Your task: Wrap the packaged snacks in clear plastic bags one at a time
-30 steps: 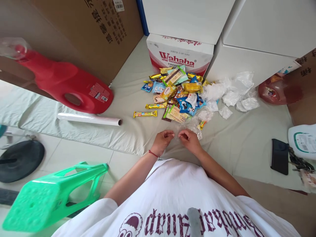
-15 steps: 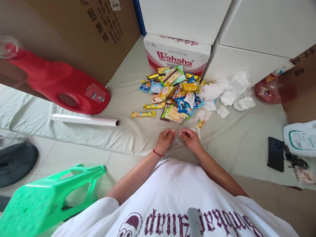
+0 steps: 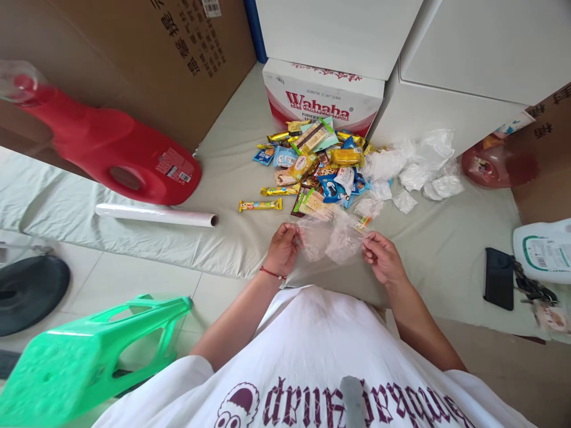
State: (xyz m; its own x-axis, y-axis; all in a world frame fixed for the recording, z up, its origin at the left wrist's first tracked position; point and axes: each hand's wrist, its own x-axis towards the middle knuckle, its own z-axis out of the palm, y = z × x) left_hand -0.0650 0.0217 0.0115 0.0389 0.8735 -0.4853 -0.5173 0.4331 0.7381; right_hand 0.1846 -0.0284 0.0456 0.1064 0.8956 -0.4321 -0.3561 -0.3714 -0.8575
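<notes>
A clear plastic bag is stretched between my two hands just above the pale cloth. My left hand, with a red string at the wrist, pinches the bag's left edge. My right hand pinches its right edge. Just beyond the bag lies a heap of wrapped snacks in yellow, blue and green wrappers. One yellow snack bar lies apart at the heap's left. Crumpled clear bags sit to the right of the heap.
A Wahaha carton and white boxes stand behind the snacks. A red jug and a white roll lie at left, a green stool at lower left. A black phone and a white bottle lie at right.
My hands were close together on the bunched bag; they have moved apart, the right one going right, and the bag now spreads open between them.
</notes>
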